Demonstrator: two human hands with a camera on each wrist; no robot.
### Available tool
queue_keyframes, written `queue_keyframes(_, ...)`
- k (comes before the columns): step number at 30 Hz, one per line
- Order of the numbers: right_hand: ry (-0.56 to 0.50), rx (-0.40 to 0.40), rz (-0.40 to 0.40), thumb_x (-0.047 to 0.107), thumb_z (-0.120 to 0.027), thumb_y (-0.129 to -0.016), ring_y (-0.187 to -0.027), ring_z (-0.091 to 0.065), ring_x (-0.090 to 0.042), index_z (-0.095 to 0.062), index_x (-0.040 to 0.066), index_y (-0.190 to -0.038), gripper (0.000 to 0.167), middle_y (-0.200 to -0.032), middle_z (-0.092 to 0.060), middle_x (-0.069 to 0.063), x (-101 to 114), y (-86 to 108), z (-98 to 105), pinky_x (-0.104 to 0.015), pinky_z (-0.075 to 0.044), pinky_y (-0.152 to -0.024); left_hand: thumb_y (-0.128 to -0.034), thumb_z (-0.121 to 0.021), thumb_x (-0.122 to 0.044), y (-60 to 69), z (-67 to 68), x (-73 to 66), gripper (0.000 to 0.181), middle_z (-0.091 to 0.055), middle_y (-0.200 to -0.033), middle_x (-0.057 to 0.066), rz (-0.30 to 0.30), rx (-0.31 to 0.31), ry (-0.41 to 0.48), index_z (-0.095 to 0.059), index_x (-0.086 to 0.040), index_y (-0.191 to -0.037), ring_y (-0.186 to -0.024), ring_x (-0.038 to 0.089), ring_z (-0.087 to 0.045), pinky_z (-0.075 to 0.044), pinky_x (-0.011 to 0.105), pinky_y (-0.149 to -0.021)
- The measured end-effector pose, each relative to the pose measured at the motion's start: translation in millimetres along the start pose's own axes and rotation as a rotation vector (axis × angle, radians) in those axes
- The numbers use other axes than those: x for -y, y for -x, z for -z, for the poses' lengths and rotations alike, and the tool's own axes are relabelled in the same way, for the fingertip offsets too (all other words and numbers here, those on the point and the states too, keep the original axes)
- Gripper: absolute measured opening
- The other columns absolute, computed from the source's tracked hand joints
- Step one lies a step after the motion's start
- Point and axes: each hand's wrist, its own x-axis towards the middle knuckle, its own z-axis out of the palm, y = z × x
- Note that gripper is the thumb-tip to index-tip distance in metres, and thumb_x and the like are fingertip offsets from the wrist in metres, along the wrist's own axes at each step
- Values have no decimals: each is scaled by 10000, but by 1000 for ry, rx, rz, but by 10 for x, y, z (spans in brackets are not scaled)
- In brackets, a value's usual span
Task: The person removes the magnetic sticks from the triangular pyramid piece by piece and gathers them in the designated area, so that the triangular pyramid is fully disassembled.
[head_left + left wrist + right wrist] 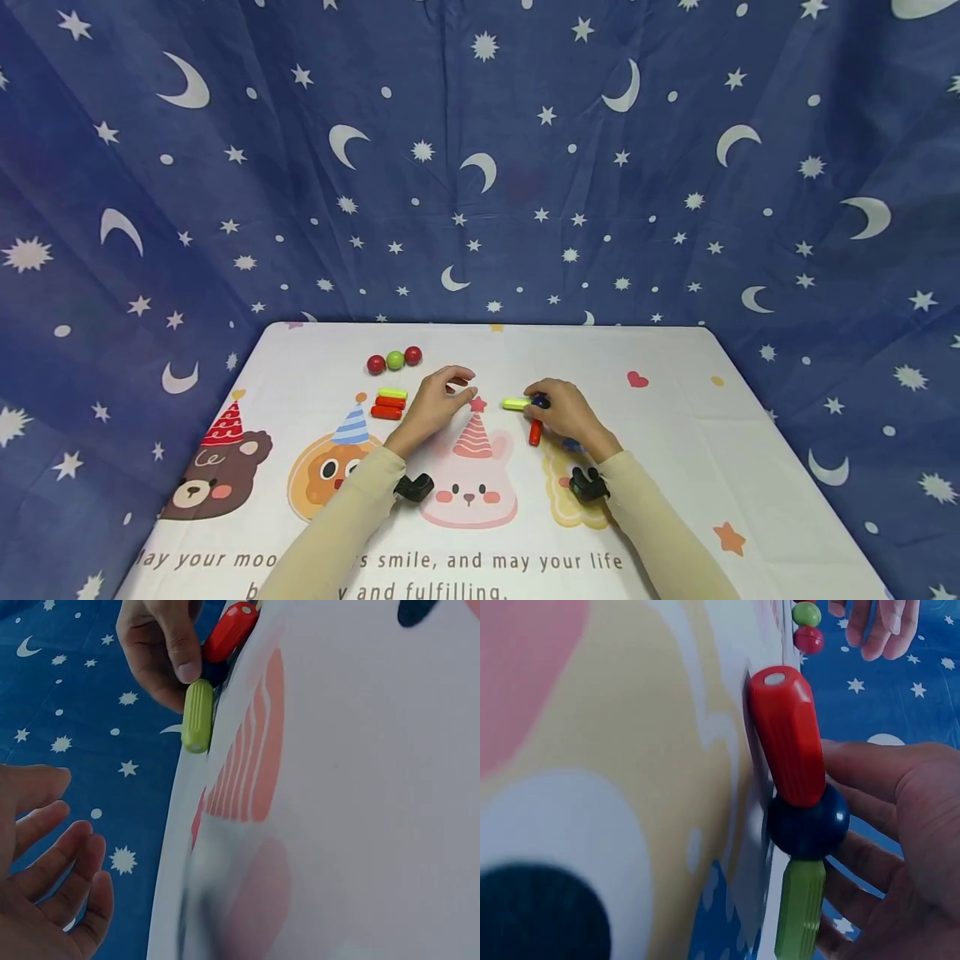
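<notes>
Your right hand (572, 412) is closed in around a dark blue ball (540, 402), thumb and fingers bent about it. Your left hand (441, 403) is loosely parted, its fingers softly bent with a gap to the thumb, and it has nothing in its hold.

Against the ball you have two rods: a red rod (535, 432) that runs from it back toward you, and a yellow-green rod (515, 404) that points left, toward your other hand. Both ends meet the ball in the right wrist view; whether they are fixed into it, you cannot tell.

Just left of your left hand lie two more red rods (387, 412) side by side, with a second yellow-green rod (392, 392) along their far side. Beyond these, a green ball (395, 360) sits between two red balls (376, 364) in a short row.

You wear pale sleeves (341, 517) and a black wrist mount (588, 484) at each wrist. Under it all is a white tablecloth (660, 467) printed with party-hatted characters and lettering, and behind the table hangs a dark blue curtain (517, 83) with stars and moons.
</notes>
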Motion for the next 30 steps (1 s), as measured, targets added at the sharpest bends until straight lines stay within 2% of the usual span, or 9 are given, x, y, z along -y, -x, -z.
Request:
queue_keyframes(7, -12, -7, 27, 225, -734, -858, -1060, -660, -260, -725, 141, -1109, 265, -1121, -721, -54, -90, 43, 67, -469, -499, -969, -903, -706, -182, -34, -187, -5, 306, -685, -1136, 158, -13, 61, 11, -658, -23, -1160, -1019, 251, -654, -540, 419, -902)
queue_keyframes(15, -23, 54, -5, 298, -727, -882, -1021, -650, -217, -718, 160, -1142, 295, -1117, -724, -30, -130, 80, 97, -455, -503, -963, -898, -711, -177, -48, -342, 29, 293, -693, -1102, 118, 7, 103, -12, -659, -44, -1153, -975, 215, -654, -547, 402, -897)
queue_keyframes(25, -88, 33, 23, 293, -727, -892, -1065, -657, -212, -720, 152, -1145, 290, -1133, -724, -24, -131, 47, 14, -440, -501, -980, -897, -710, -198, -92, -411, 18, 344, -684, -1151, 64, -4, 156, -118, -643, -98, -1220, -1041, 211, -649, -527, 353, -914)
queue_keyframes(30, -113, 52, 33, 297, -725, -892, -1085, -654, -217, -720, 156, -1147, 291, -1140, -722, -19, -83, 22, -26, -446, -495, -991, -903, -705, -192, -101, -418, 29, 343, -686, -1165, 60, 4, 184, -118, -645, -105, -1229, -1047, 201, -641, -517, 369, -936)
